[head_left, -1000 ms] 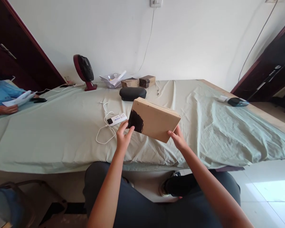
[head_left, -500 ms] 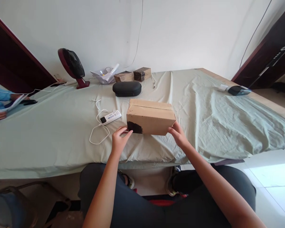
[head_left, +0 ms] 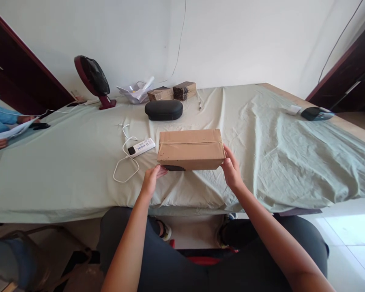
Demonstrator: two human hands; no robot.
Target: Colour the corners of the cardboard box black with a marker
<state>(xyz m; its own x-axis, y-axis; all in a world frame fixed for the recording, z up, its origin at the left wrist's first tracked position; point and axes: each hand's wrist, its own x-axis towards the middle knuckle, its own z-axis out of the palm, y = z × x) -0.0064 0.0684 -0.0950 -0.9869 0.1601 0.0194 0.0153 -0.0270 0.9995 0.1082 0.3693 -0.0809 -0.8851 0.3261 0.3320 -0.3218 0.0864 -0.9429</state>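
Observation:
A brown cardboard box (head_left: 191, 148) with a dark patch at its lower left rests on the pale green sheet (head_left: 79, 170) near the table's front edge. My left hand (head_left: 152, 179) cups the box's lower left corner from beneath, fingers curled against it. At the box's right end my right hand (head_left: 230, 167) grips it with fingers wrapped around the side. Just left of the box lies a white device (head_left: 141, 147) with a looped white cable (head_left: 124, 162).
Behind the box lies a black oval case (head_left: 163, 110), then two small cardboard boxes (head_left: 173, 92) and crumpled white wrapping (head_left: 133, 91). A red desk fan (head_left: 93, 79) stands at the back left. Another person's hand holding paper (head_left: 6, 133) is at the far left. A dark device (head_left: 316, 114) sits far right.
The box came down from a tilted, raised position and turned flat onto the sheet. Both hands followed it down and stayed at its two ends.

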